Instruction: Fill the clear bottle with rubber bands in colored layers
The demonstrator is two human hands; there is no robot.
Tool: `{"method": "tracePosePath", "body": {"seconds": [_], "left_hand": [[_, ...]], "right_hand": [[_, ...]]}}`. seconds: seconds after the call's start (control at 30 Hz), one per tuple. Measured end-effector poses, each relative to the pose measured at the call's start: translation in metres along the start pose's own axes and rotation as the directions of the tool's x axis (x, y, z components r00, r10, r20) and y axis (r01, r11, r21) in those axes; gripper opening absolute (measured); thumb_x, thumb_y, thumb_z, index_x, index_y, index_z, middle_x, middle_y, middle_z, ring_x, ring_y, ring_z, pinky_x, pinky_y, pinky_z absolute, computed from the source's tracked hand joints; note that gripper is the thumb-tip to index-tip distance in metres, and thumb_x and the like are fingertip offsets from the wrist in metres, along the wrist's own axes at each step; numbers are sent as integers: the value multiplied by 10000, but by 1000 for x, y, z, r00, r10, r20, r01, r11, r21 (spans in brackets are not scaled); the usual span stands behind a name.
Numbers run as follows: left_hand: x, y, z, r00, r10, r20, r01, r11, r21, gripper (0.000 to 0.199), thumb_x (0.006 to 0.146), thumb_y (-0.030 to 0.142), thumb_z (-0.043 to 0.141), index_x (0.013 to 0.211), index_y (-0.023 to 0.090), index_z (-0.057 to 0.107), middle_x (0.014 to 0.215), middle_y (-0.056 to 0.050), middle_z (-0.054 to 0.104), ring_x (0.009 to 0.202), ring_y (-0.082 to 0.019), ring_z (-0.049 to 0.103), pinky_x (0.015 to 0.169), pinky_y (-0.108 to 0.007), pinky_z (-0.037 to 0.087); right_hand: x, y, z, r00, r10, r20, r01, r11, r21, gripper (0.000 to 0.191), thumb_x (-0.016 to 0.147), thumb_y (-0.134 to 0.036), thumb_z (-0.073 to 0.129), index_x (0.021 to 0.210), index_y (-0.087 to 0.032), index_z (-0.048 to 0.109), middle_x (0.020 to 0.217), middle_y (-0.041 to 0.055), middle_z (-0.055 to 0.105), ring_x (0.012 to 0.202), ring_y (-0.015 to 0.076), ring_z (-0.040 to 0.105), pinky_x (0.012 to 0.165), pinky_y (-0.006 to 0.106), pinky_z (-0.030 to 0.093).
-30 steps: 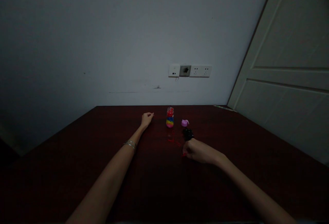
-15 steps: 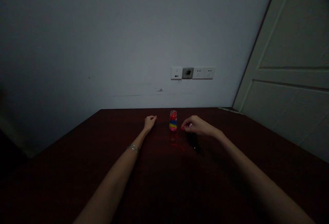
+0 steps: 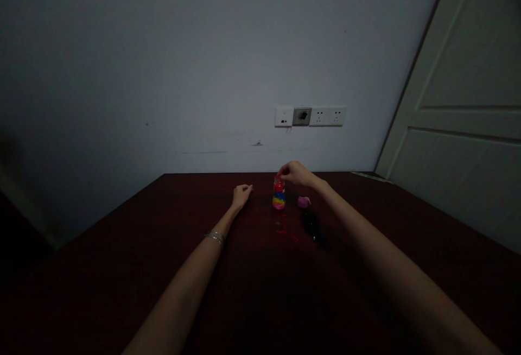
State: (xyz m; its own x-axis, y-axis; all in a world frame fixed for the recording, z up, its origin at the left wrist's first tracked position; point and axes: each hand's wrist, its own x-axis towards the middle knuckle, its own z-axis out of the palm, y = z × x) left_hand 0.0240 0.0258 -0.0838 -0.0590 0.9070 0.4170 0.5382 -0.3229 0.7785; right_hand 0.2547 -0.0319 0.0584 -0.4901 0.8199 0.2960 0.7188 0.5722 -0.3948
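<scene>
A small clear glass jar (image 3: 279, 195) stands upright, with pink, yellow, blue and red layers inside. My right hand (image 3: 296, 173) is at its mouth from the right, fingertips pinched on a small red piece that looks like a rubber band, mostly hidden. My left hand (image 3: 242, 195) rests on the table left of the jar, fingers curled in and apart from it; nothing shows in them. Thin red loops (image 3: 293, 237), like rubber bands, lie in front of the jar. Beneath my right wrist sits a small pink object (image 3: 303, 202), perhaps the lid.
A dark, glossy black heap (image 3: 313, 227) lies on the dark red-brown table (image 3: 252, 290), right of the red loops. Behind the table rises a pale wall with sockets (image 3: 328, 116). A panelled door (image 3: 459, 127) stands at the right.
My right hand has moved up and left from beside the pink object to the jar's mouth, carrying the red piece. The left hand stays put. The view has shifted slightly.
</scene>
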Motion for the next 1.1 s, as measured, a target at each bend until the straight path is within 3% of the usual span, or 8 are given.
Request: {"method": "tracePosePath", "body": {"seconds": [0.23, 0.43, 0.6, 0.83, 0.97, 1.1], "left_hand": [[-2, 6, -1, 1000, -5, 1, 5, 1000, 1, 354, 756, 394, 462, 689, 118, 674, 722, -79, 675, 711, -183, 590, 678, -265, 404], [-2, 5, -1, 1000, 3, -8, -3, 1000, -2, 363, 756, 396, 460, 683, 113, 675, 713, -80, 671, 712, -186, 592, 669, -262, 401], [-2, 5, 0, 1000, 2, -9, -2, 1000, 0, 367, 761, 395, 447, 678, 117, 672, 691, -67, 666, 700, -182, 585, 661, -260, 401], [-1, 5, -1, 1000, 8, -11, -8, 1000, 12, 377, 774, 405, 433, 677, 128, 670, 692, -68, 664, 701, -184, 584, 668, -266, 398], [-1, 3, -1, 1000, 15, -7, -15, 1000, 10, 379, 775, 404, 432, 673, 121, 663, 694, -75, 660, 709, -189, 587, 658, -267, 392], [-2, 4, -1, 1000, 18, -11, -18, 1000, 8, 382, 776, 405, 430, 677, 118, 662, 702, -84, 660, 711, -192, 587, 654, -266, 385]], "right_hand": [[-1, 0, 4, 999, -15, -34, 13, 999, -52, 266, 701, -127, 516, 910, -108, 680, 744, 61, 653, 647, 122, 553, 605, 226, 391], [-4, -2, 3, 998, -51, -36, 47, 994, -96, 186, 747, -222, 549, 794, -115, 694, 844, 96, 644, 740, 147, 565, 663, 235, 402], [-8, -4, 6, 992, -95, -85, 87, 992, -95, 427, 862, -402, 414, 704, -107, 680, 891, 118, 648, 789, 171, 579, 752, 258, 399], [-8, -8, 11, 993, 47, -107, -45, 999, 25, 574, 877, -533, 309, 770, -92, 660, 824, 146, 661, 748, 185, 591, 733, 254, 400], [-11, -11, 3, 991, 26, -131, -22, 999, 34, 610, 889, -526, 266, 757, -94, 676, 872, 142, 646, 798, 186, 576, 785, 256, 381], [-24, -3, -10, 970, 19, -241, -16, 1000, 16, 585, 914, -441, 234, 776, -110, 696, 981, 130, 606, 891, 191, 554, 837, 261, 351]]}}
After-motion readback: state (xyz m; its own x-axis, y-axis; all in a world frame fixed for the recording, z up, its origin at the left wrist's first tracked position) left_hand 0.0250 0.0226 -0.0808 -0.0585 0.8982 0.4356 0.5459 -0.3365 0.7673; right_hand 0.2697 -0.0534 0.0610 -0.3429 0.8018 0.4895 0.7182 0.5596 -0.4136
